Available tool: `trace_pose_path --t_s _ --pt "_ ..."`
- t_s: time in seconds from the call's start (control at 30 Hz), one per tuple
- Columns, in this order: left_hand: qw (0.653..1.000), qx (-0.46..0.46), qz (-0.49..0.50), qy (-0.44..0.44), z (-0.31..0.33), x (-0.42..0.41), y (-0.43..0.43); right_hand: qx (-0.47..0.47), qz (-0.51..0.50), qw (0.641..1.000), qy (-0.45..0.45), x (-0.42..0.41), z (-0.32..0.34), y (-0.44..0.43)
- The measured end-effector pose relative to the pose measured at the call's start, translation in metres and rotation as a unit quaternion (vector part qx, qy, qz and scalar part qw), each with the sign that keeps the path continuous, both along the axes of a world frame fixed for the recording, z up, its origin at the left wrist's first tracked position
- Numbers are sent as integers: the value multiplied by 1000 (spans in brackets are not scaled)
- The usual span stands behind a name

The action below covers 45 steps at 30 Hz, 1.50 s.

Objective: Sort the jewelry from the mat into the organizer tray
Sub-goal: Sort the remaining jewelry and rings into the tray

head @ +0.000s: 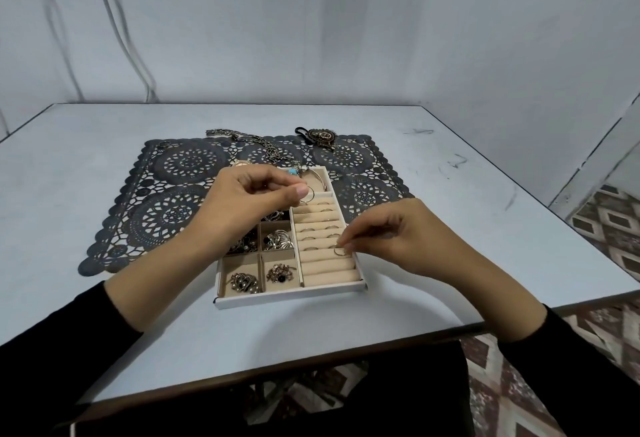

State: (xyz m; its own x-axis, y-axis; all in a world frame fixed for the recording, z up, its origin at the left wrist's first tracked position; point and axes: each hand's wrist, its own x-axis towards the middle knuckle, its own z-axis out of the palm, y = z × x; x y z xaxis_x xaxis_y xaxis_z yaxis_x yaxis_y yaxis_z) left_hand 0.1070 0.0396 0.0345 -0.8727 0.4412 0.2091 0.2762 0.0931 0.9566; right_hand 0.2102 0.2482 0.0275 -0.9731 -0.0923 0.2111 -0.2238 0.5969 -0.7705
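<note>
A beige organizer tray (291, 298) sits at the table's middle, partly on a dark lace mat (173, 194). Its left compartments hold brooches (244, 282), and its right side has ring rolls (322, 228) with several rings tucked in. My right hand (398, 239) pinches a small gold ring (341, 251) at the ring rolls, near the tray's right edge. My left hand (249, 201) hovers over the tray's upper part, fingertips closed on a thin hoop (307, 194). A chain necklace (249, 142) and a dark hair tie with an ornament (320, 137) lie at the mat's far edge.
The pale table (450, 166) ends close to my body and on the right, where patterned floor tiles (609, 228) show. A wall stands behind the table with cables (114, 28) hanging at the left.
</note>
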Motion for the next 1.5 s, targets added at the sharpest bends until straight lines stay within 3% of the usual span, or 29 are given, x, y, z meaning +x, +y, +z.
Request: trace_pose_path --t_s 0.2,0.37,1.03,1.23,1.5 --pt "1000 2 0 -2 -1 0 0 129 35 991 23 -3 2 -5" --pt "1000 -2 -2 -5 -2 -1 -1 177 68 982 7 -6 7 -5" --pt "1000 -8 1 -9 -1 -2 -4 157 103 982 -29 -18 17 2" --pt "1000 0 -4 -4 -3 -2 -4 212 127 968 -35 -21 16 1" --pt "1000 -1 -9 -2 -4 -3 -5 196 114 973 -51 -25 16 3"
